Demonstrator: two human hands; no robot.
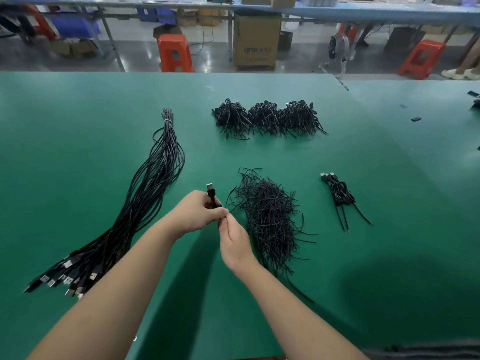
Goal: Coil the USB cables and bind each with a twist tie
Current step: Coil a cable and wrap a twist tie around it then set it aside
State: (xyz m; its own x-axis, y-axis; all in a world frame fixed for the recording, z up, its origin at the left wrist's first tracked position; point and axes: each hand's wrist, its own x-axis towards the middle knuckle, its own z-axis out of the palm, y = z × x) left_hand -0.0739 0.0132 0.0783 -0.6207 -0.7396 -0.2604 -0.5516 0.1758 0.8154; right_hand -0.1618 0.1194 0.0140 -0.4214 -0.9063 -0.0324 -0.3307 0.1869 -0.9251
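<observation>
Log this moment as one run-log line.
left hand: holds coiled cable | right hand: pinches tie at coil | tie pile: right | loose cables: left

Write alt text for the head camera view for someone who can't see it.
Over a green table, the left hand grips a coiled USB cable while the right hand pinches at it, between a long cable bundle and a twist tie pile.

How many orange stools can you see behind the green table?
2: one orange stool left of the cardboard box, another far right by the blue bench. Others may be hidden.
</observation>
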